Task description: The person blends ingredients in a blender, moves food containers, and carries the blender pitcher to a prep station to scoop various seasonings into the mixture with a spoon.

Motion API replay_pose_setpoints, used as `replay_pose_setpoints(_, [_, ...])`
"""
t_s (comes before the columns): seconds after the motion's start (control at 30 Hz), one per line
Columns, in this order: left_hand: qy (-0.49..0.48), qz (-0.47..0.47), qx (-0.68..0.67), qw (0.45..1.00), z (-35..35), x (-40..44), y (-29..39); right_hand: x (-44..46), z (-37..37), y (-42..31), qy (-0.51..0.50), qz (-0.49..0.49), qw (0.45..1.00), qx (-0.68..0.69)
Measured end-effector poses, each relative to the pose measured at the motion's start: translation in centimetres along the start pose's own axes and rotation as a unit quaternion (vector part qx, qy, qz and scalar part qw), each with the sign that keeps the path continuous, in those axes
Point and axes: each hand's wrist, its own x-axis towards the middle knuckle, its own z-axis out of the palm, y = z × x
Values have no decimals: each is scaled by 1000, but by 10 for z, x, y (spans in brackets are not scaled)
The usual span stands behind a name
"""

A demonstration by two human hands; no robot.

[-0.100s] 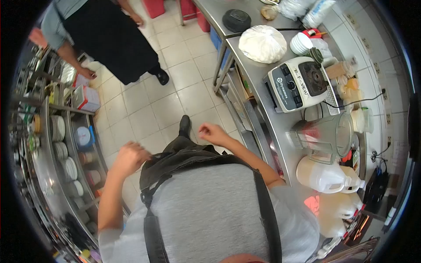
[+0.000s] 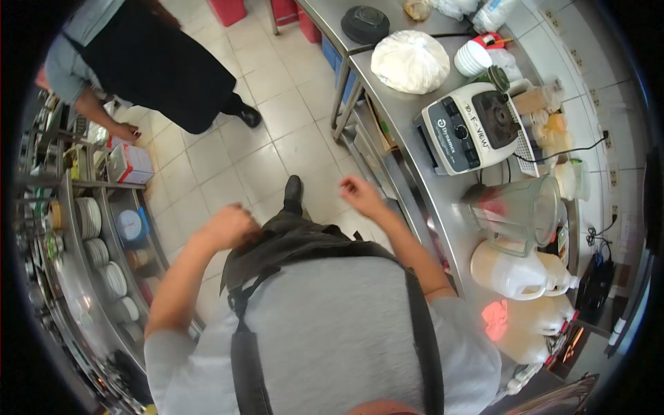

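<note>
My left hand (image 2: 235,227) hangs in front of my waist, beside the black apron (image 2: 290,245). Its back faces up and its fingertips are hidden, so I cannot see whether it holds anything. Off to the right, my right hand (image 2: 362,196) is in the air over the tiled floor, with fingers curled in and nothing visible in them. It is nearest to the steel counter (image 2: 443,221), without touching it. On that counter are a blender base (image 2: 470,129), a clear blender jar (image 2: 515,211) lying tilted, and a white bag (image 2: 411,62).
A co-worker in a black apron (image 2: 155,66) stands ahead on the left, near a metal shelf. The shelf holds stacked plates (image 2: 114,280), a dial scale (image 2: 130,225) and a white-and-red box (image 2: 131,164). Jugs (image 2: 508,270) and a pink cloth (image 2: 495,319) are at my right.
My right hand has swung right and slightly up in view. My left hand has moved right, closer to the apron. The surroundings have shifted slightly.
</note>
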Motion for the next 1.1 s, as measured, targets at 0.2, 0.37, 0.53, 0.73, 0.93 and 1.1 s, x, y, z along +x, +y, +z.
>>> replay_pose_setpoints(0.2, [-161, 120, -69, 977, -82, 102, -100, 55, -62, -49, 209, -122, 923, -300])
replay_pose_setpoints(0.37, [-50, 25, -89, 994, -35, 209, -167, 92, -92, -21, 107, -124, 849, -503])
replay_pose_setpoints(0.53, [-100, 77, -12, 992, 9, 287, -153, 102, -91, -4, 109, -114, 840, -519])
replay_pose_setpoints(0.73, [-224, 212, -35, 951, 52, 314, -104, 103, -91, -3, 111, -117, 837, -522])
replay_pose_setpoints(0.93, [-258, 175, 42, 949, 74, 317, -109, 101, -92, -3, 115, -112, 849, -503])
replay_pose_setpoints(1.1, [-225, 119, 75, 964, 73, 307, -116, 102, -93, -6, 124, -128, 845, -504])
